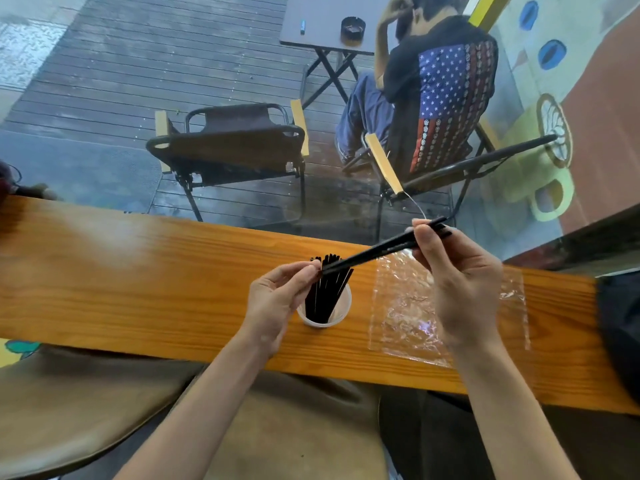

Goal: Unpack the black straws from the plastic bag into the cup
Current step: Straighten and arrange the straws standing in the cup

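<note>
A few black straws (381,245) are pinched at both ends — by the left hand (277,299) and right hand (457,271) — above the cup (341,315); the plastic bag (401,306) lies flat beside it.

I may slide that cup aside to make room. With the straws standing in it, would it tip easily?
Probably. The cup looks like thin, light plastic, and the straws stand well above its rim, fanned toward one side. A push near the base seems safer.
</note>
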